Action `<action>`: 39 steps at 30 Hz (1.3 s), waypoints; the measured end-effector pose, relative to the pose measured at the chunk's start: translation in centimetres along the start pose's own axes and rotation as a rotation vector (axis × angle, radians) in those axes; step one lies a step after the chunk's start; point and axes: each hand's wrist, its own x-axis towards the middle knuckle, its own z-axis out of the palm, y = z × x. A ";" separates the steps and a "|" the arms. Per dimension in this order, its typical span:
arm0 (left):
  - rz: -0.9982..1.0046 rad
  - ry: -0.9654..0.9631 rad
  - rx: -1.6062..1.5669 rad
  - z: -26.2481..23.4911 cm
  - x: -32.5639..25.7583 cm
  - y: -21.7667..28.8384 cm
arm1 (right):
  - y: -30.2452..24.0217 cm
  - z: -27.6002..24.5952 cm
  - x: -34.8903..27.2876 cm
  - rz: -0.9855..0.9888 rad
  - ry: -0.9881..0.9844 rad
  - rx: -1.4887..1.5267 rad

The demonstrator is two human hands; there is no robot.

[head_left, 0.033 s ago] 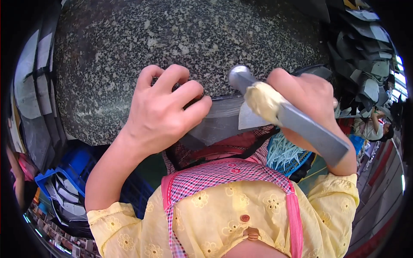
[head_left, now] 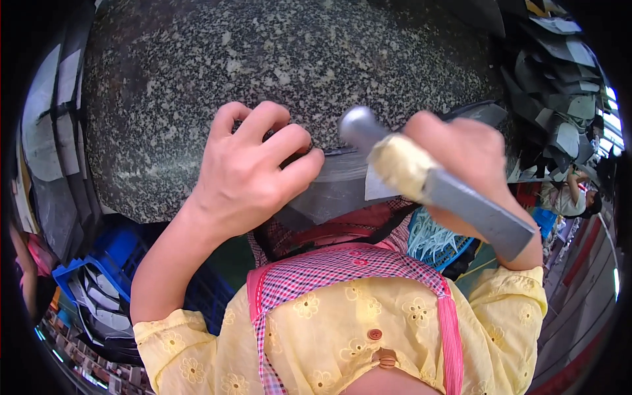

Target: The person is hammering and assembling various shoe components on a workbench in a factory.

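My left hand (head_left: 253, 161) rests with curled fingers at the near edge of a speckled granite slab (head_left: 289, 59). Its fingertips press down at the edge of a dark grey sheet piece (head_left: 329, 187), probably leather-like, which overhangs the slab toward me; the tips are hidden. In my closed right hand (head_left: 461, 148) is a hammer (head_left: 474, 210), raised above the slab's near edge. Its head has a round metal face, a yellowish wrapping in the middle and a long flat grey end. The hammer's handle is mostly hidden. A pale patch (head_left: 376, 184) shows on the sheet under the hammer.
Stacked dark and grey cut pieces (head_left: 56, 138) stand left of the slab, and more pieces (head_left: 559, 99) heap up at right. A blue crate (head_left: 118, 263) with pieces sits lower left. A blue basket (head_left: 454, 257) holds pale strips. Other people (head_left: 569, 194) are at the far edges.
My right hand and the hammer have shifted slightly left, and both look blurred by motion. My left hand and the dark sheet piece have hardly moved.
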 end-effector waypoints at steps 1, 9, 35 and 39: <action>0.001 0.002 -0.008 0.1 -0.1 0.1 | -0.3 0.7 -0.1 0.022 -0.093 0.042; -0.133 0.003 -0.078 -0.6 -1.2 -0.1 | 0.2 -0.3 1.1 -0.041 -0.225 -0.073; -0.371 0.172 0.015 1.0 -2.8 3.8 | -2.3 2.2 -0.7 0.221 -0.049 0.213; -0.338 0.145 0.081 1.1 -2.8 4.2 | -2.7 3.2 -0.9 0.193 0.102 0.154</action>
